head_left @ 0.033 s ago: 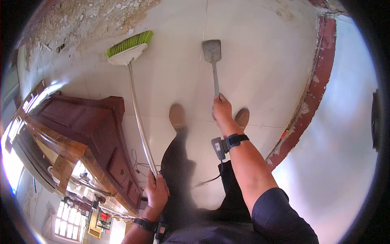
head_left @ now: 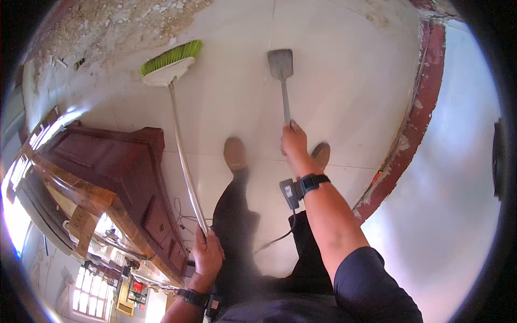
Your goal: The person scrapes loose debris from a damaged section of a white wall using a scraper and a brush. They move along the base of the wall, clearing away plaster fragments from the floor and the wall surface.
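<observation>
My left hand (head_left: pixel 208 252) is closed round the metal handle of a broom (head_left: pixel 186 161). Its white head with green bristles (head_left: pixel 171 60) rests at the far left, beside loose rubble. In my right hand (head_left: pixel 294 141) is the handle end of a small grey shovel (head_left: pixel 281 64), fingers wrapped round it. The shovel's flat blade points away from me over the pale tiles, to the right of the broom head. Whether the blade touches the floor I cannot tell.
Broken plaster and dirt (head_left: pixel 124 27) cover the floor at the far left. A dark red wooden cabinet (head_left: pixel 116 167) stands to my left, with cables (head_left: pixel 186 218) beside it. On the right runs a wall with a chipped red skirting strip (head_left: pixel 417 129). My brown shoes (head_left: pixel 235 153) are on the tiles.
My right hand and the shovel have shifted very slightly away from me. The broom and my left hand look almost unmoved.
</observation>
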### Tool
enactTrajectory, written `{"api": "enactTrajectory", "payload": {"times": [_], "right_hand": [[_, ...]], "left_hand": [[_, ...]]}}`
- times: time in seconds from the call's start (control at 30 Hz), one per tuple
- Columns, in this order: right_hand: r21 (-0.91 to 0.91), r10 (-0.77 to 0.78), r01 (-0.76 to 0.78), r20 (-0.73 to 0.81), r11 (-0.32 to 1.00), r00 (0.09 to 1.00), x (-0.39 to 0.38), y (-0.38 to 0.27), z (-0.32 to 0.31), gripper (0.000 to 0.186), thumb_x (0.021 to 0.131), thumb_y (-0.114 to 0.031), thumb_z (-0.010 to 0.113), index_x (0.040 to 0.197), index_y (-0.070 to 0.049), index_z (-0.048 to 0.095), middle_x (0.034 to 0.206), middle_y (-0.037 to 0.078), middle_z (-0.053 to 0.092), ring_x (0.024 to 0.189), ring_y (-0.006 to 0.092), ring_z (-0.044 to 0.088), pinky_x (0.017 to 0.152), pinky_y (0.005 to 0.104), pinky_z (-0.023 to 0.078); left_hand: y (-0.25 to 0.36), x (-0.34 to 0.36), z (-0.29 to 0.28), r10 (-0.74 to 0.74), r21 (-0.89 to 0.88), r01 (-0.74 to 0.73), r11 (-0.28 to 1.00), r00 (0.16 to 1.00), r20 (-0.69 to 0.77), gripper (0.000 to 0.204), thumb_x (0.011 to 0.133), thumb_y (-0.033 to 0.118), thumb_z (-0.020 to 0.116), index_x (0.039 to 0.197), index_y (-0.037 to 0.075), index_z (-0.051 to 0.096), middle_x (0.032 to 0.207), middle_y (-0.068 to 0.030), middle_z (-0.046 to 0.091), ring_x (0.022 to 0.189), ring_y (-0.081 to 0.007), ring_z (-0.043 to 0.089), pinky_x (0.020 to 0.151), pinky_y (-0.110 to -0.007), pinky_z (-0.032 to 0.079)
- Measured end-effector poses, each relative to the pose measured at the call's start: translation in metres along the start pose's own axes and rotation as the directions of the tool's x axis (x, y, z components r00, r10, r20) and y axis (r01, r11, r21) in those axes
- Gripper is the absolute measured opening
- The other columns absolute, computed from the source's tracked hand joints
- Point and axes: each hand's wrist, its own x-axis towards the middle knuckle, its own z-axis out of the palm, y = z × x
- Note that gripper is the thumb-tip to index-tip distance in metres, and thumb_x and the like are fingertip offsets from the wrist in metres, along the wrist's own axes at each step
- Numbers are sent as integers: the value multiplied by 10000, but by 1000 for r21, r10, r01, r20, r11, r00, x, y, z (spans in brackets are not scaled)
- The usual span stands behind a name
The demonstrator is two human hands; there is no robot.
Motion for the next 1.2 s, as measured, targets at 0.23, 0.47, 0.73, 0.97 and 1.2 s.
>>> {"api": "enactTrajectory", "payload": {"times": [0.23,0.47,0.73,0.97,1.2], "right_hand": [[183,27,-38,63,982,998,119,-144,-24,127,920,-218,495,903,-96,524,638,33,470,509,155,458,408,318,366],[241,238,-245,60,939,969,30,-222,-89,182,938,-260,483,888,-90,523,569,0,418,413,114,381,355,289,301],[196,435,-437,58,878,899,-112,-130,-123,145,952,-243,484,1018,-127,538,569,-18,436,347,88,353,300,236,259],[232,551,-570,149,788,821,-155,-92,-90,138,925,-275,496,1010,-168,517,584,-24,407,395,100,341,342,257,246],[255,566,-625,271,738,779,-163,-69,-69,186,915,-305,499,978,-132,524,641,5,440,445,125,387,370,269,281]], "left_hand": [[-6,2,-1,-32,1,32,999,998,-47,337,959,113,409,1284,26,380,547,15,407,370,-72,390,334,-236,359],[-13,4,3,-19,-56,20,998,1000,21,370,958,126,406,1316,43,364,548,8,404,369,-80,385,332,-243,358],[-23,1,8,-38,-24,38,999,999,3,112,960,168,413,932,60,419,591,-19,422,372,-105,404,321,-251,361],[-23,3,5,61,-38,-61,997,998,18,123,960,173,422,944,51,411,581,-19,419,365,-113,398,313,-257,361],[-26,3,0,19,35,-20,999,999,26,124,962,171,419,985,50,408,586,-11,420,376,-109,407,313,-256,364]]}}
